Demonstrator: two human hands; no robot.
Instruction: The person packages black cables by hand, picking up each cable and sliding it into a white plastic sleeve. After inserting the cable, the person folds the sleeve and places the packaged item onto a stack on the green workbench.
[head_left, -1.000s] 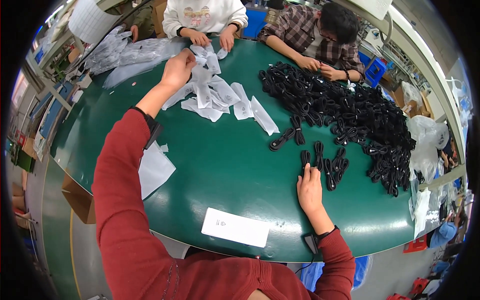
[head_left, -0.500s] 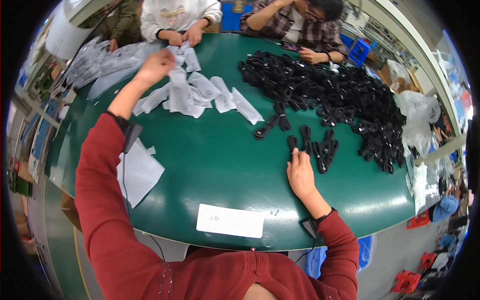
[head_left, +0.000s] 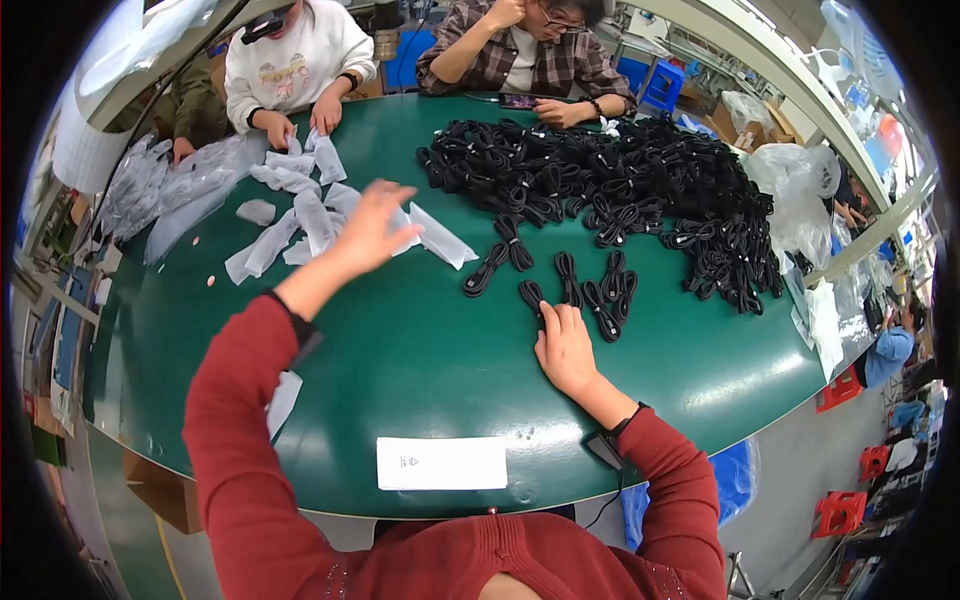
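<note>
- While the left hand [head_left: 375, 225] was held spread and empty above the small clear bags [head_left: 300, 215] toward the far left edge of the green tabletop [head_left: 420, 350], nothing was gripped.
- The right hand [head_left: 563, 345] was laid flat, fingers extended, on a coiled black cable [head_left: 532, 296], apparently pinned for pickup.
- More cable bundles [head_left: 610, 200] were heaped toward the far right edge.

Bright even overhead light, soft shadows, strong fisheye bending at black rim, left hand [head_left: 372, 228] motion-blurred
</note>
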